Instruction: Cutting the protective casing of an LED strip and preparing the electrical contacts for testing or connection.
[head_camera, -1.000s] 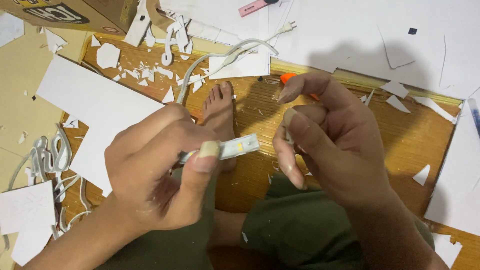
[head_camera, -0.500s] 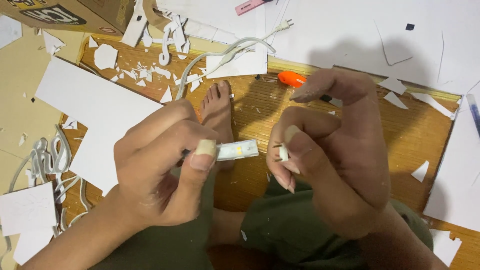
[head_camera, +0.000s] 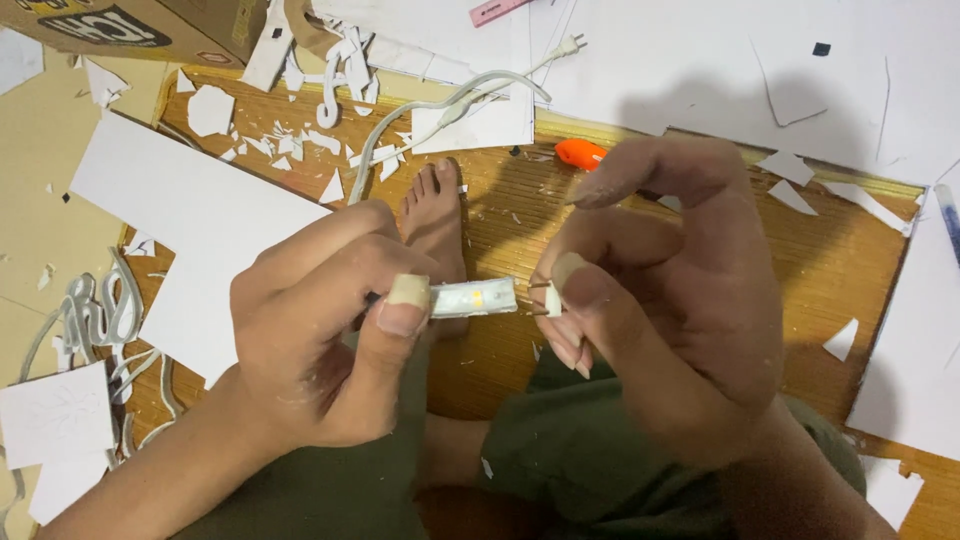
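The left hand (head_camera: 320, 340) is curled almost closed around a short white strip piece (head_camera: 472, 297), its thumb pressed on top near one end; only the free end of the piece sticks out to the right, showing a small yellowish patch, and the rest is hidden inside the fist. The right hand (head_camera: 670, 300) pinches a small white connector (head_camera: 552, 298) between thumb and bent fingers, with the forefinger lifted and arched above; 2 thin metal pins (head_camera: 538, 298) poke out of it toward the strip piece, their tips just short of its end, not touching as far as can be seen. How the connector looks beyond its front is hard to tell, since the thumb covers most of it. Both hands hover over the person's lap, above a bare foot (head_camera: 436, 215) resting on a brown woven mat (head_camera: 700, 180); the foot's heel is hidden behind the left hand. An orange tool (head_camera: 580, 153) lies on the mat behind the right forefinger, partly covered by it, so its kind cannot be made out. A white cable (head_camera: 440, 110) loops from beside the foot up to a 2-pin plug (head_camera: 571, 45) lying on large white sheets (head_camera: 700, 60). White scraps (head_camera: 300, 135) litter the mat at upper left, a white board (head_camera: 190, 215) lies beside the left hand, and coils of white strip (head_camera: 90, 310) sit at the left edge, cut off by the frame.
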